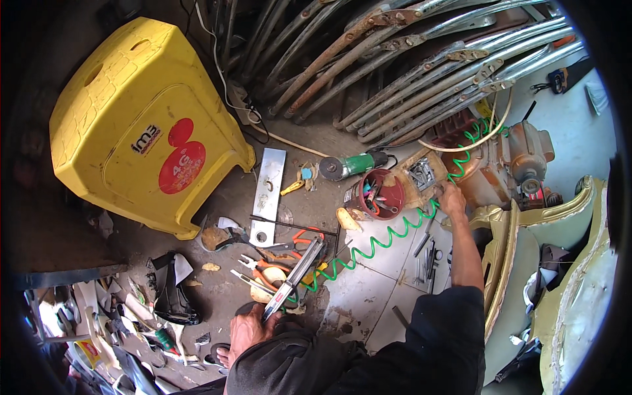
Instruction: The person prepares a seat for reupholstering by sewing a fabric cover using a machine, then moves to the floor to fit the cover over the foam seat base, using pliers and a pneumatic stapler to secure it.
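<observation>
At the lower middle, my left hand (246,334) is closed round the lower end of an air staple gun (293,279) with a long silver magazine. A green coiled air hose (373,251) runs from near the gun up toward the right. My right hand (450,199) reaches to the near right corner of an open cardboard box (400,170) holding silver metal strips (421,174). Its fingers are bent together there, and what they hold, if anything, is hidden. Pliers with orange handles (257,266) and orange-handled scissors (303,242) lie beside the staple gun.
A yellow plastic stool (141,125) lies tipped at the left. A green angle grinder (353,166) and a dark red tub of tools (388,191) are by the box. Metal chair frames (421,72) fill the back; a compressor (484,168) and gold-edged furniture (503,263) stand right. Scraps (141,309) litter the left.
</observation>
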A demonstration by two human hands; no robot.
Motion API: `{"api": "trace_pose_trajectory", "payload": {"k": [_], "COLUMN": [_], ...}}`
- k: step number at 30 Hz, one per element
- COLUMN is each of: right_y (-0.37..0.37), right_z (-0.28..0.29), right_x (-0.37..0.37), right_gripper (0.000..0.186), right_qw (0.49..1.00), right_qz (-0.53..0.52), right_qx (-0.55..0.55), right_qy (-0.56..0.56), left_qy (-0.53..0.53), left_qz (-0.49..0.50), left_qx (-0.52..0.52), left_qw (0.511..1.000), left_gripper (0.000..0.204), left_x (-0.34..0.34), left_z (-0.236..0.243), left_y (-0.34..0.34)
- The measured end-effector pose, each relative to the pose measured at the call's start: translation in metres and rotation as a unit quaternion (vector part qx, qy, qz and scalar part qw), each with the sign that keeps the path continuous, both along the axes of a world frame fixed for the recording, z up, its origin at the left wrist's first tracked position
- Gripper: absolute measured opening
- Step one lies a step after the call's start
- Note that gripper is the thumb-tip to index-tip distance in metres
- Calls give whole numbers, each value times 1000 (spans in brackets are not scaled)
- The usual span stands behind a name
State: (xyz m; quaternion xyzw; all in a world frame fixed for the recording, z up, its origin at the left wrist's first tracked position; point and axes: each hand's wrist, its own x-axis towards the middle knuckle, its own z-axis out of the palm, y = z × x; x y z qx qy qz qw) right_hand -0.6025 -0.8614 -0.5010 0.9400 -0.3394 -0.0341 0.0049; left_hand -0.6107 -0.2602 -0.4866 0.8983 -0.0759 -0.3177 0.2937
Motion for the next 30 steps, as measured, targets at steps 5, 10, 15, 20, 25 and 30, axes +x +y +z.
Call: {"api": "trace_pose_trajectory", "payload": {"k": [5, 10, 15, 20, 25, 30], "right_y": [11, -22, 73, 51, 36, 29], "right_z": [-22, -98, -29, 2, -52, -54], "right_x": [-38, -121, -39, -1, -27, -44], "right_gripper": [27, 31, 25, 22, 44, 55], "right_qw": [999, 977, 941, 984, 983, 957], "right_qz": [15, -30, -64, -49, 73, 34], "right_qx": [-10, -55, 1, 29, 108, 173], "right_qy": [-27, 204, -332, -169, -132, -230], "left_qy": [-4, -7, -15, -44, -54, -54], "left_qz": [-20, -23, 6, -10, 92, 240], "left_qx": [21, 10, 5, 46, 19, -62], "left_qw": [1000, 1000, 1000, 998, 994, 967], "left_gripper": [38, 38, 38, 39, 36, 31], "left_x": [0, 1, -2, 1, 6, 22], "left_z": [-1, -3, -7, 0, 9, 21], "left_y": [-1, -3, 0, -2, 16, 61]}}
